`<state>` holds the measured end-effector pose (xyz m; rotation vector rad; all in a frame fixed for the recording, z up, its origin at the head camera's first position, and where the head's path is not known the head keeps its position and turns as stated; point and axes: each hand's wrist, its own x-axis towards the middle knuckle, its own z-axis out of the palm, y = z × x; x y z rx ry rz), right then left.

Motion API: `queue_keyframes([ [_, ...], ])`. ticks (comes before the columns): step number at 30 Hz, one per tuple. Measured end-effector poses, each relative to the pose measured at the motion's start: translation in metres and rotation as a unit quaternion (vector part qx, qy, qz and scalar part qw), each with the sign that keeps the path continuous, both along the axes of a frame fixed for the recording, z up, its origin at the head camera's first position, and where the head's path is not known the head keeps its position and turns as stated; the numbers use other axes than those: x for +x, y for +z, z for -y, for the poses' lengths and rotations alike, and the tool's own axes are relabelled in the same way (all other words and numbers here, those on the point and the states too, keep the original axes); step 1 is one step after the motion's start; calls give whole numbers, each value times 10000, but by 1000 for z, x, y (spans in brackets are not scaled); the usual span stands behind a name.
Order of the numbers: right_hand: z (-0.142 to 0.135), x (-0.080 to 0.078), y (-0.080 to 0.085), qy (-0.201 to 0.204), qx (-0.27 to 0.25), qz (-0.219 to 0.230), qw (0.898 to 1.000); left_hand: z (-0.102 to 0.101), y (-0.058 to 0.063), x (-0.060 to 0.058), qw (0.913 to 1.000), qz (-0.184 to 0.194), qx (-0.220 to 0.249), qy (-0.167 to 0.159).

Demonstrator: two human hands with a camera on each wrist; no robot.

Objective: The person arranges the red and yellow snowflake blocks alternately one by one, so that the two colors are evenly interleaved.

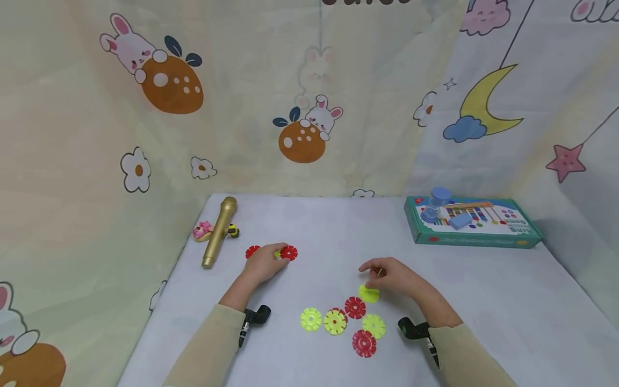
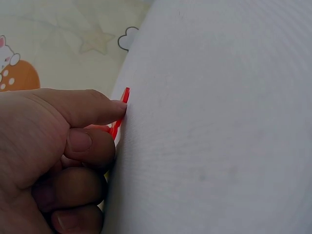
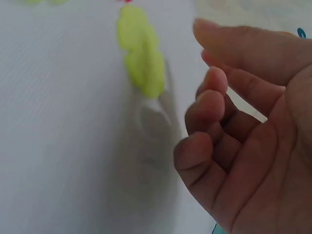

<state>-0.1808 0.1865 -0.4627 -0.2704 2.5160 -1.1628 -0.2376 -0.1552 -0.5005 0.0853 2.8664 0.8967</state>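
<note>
In the head view my left hand (image 1: 263, 264) pinches a notched red plastic disc (image 1: 289, 252) between thumb and finger. A yellow-green piece shows behind that disc, and another red disc (image 1: 252, 251) sticks out beyond the hand; whether they are joined is hidden. The left wrist view shows the pinched red disc (image 2: 125, 97) nearly edge-on, other fingers curled below. My right hand (image 1: 394, 277) holds nothing, its fingers loosely bent above a yellow-green disc (image 1: 369, 295). In the right wrist view a gap separates the fingers from a blurred yellow-green disc (image 3: 141, 53).
Near the front lie more discs, among them a red one (image 1: 364, 343) and a yellow-green one (image 1: 311, 319). A gold microphone-like tube (image 1: 220, 231) lies back left beside small figures. Back right, a green box (image 1: 474, 236) carries blue items (image 1: 437, 201). Printed cloth walls surround the white table.
</note>
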Motion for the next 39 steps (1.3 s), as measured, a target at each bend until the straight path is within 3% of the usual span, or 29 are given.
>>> queue_keyframes([
  [6, -8, 9, -13, 191, 194, 208, 9994, 0, -1, 1, 10000, -80, -25, -12],
  [12, 4, 10, -14, -14, 737, 54, 9973, 1, 1, 1, 9999, -112, -16, -4],
  [17, 8, 11, -9, -231, 883, -75, 9958, 1, 1, 2, 10000, -86, 14, -27],
  [21, 7, 9, -3, -462, 509, 91, 9976, 1, 1, 3, 10000, -89, 32, -3],
  [25, 5, 4, 5, -422, -365, 240, 9982, 1, 1, 4, 10000, -74, 53, 14],
  [30, 8, -5, 14, -405, -1392, 408, 9886, 0, -2, 4, 10000, -64, -10, -2],
  [34, 24, -16, 19, -808, -1778, 526, 9793, 0, -1, 4, 10000, -66, -38, 26],
  [39, 60, -35, 16, -1484, -1806, 547, 9708, 1, 0, 4, 10000, -82, -29, 35],
])
